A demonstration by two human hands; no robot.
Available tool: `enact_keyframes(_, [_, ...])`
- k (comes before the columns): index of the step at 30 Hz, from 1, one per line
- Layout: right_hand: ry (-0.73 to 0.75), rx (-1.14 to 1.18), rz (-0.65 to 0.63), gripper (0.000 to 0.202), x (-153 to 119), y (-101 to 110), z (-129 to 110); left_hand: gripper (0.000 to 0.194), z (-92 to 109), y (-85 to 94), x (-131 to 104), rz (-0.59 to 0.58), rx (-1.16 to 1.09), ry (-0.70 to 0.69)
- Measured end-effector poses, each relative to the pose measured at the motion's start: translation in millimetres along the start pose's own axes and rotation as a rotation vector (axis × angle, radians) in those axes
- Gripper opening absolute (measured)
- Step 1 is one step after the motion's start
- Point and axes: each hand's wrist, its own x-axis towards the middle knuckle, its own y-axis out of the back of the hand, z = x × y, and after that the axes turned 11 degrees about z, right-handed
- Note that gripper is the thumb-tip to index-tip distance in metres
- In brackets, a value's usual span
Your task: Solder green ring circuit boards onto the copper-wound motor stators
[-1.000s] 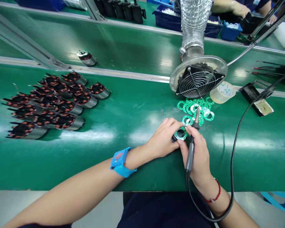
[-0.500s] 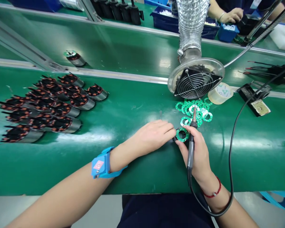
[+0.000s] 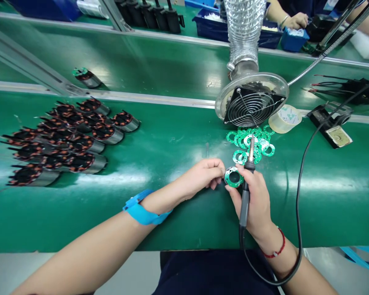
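My right hand [image 3: 258, 196] is closed around a soldering iron [image 3: 245, 205], its metal tip pointing away from me over a heap of green rings. The thumb and a fingertip of that hand also hold a green ring-shaped circuit board [image 3: 229, 181] by its right side. Something dark shows through and beneath its hole; I cannot make out what. At the board's left edge, my left hand [image 3: 207, 174] is closed, fingers curled and fingertips pinched against the rim. Just beyond lies the heap of ring-shaped circuit boards [image 3: 268, 150].
A fume extractor fan [image 3: 250, 107] hangs above the heap. Beside it sit a tape roll [image 3: 285, 119] and a soldering iron stand [image 3: 330, 125]. Wound motor stators [image 3: 83, 162] crowd the left; another stator [image 3: 90, 80] stands behind the rail. A co-worker's hand [image 3: 296, 20] is across the bench.
My left hand has rolled over, turning its wrist strap and curling the fingers. The ring board in my right hand has shifted slightly left and shows a whiter upper side.
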Motion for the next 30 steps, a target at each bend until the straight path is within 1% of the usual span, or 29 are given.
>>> enact_keyframes(1, [0.005,-0.005,0.011,0.048,0,0,0,0.008,0,-1.8,-1,0.037,-0.053,-0.003])
enact_keyframes(2, [0.003,-0.011,0.020,0.049,1,1,0,0.009,0,-3.6,-2,0.079,-0.080,-0.035])
enact_keyframes(4, [-0.011,-0.023,0.039,0.050,1,1,0,0.008,-1,-7.6,-7,0.165,-0.042,-0.171])
enact_keyframes(6, [-0.028,-0.034,0.047,0.049,1,1,0,0.008,-3,-12.2,-13,0.247,0.098,-0.359])
enact_keyframes(8, [-0.047,-0.047,0.058,0.048,1,2,0,0.017,-7,-17.3,-20,0.313,0.261,-0.528])
enact_keyframes(9, [-0.057,-0.052,0.070,0.047,0,2,1,0.023,-10,-19.9,-23,0.322,0.329,-0.585])
enact_keyframes(11, [-0.087,-0.057,0.092,0.046,-1,3,3,0.036,-15,-24.3,-29,0.290,0.426,-0.643])
enact_keyframes(14, [-0.142,-0.041,0.117,0.046,-4,4,5,0.051,-24,-27.6,-32,0.215,0.498,-0.656])
enact_keyframes(17, [-0.169,-0.002,0.123,0.046,-4,0,4,0.055,-28,-27.1,-27,0.232,0.580,-0.707])
enact_keyframes(19, [-0.150,0.026,0.073,0.046,-3,-2,3,0.049,-27,-23.6,-22,0.243,0.660,-0.763])
enact_keyframes(21, [-0.137,0.044,0.025,0.045,-2,-2,3,0.037,-22,-16.1,-16,0.227,0.765,-0.793])
enact_keyframes(23, [-0.160,0.051,0.040,0.041,-1,1,4,0.030,-14,-4.0,-10,0.242,0.881,-0.773])
enact_keyframes(25, [-0.226,0.049,0.088,0.038,1,7,6,0.035,-8,11.3,-2,0.335,0.960,-0.691])
enact_keyframes(27, [-0.325,0.036,0.091,0.037,4,11,9,0.041,-6,27.6,9,0.469,0.958,-0.558])
enact_keyframes(28, [-0.369,0.027,0.066,0.035,5,13,10,0.046,-7,35.4,16,0.540,0.912,-0.501])
enact_keyframes(29, [-0.399,0.018,0.025,0.033,6,13,11,0.055,-9,42.9,22,0.615,0.847,-0.475])
enact_keyframes(30, [-0.413,0.009,-0.027,0.031,7,13,13,0.064,-10,50.4,28,0.682,0.774,-0.488])
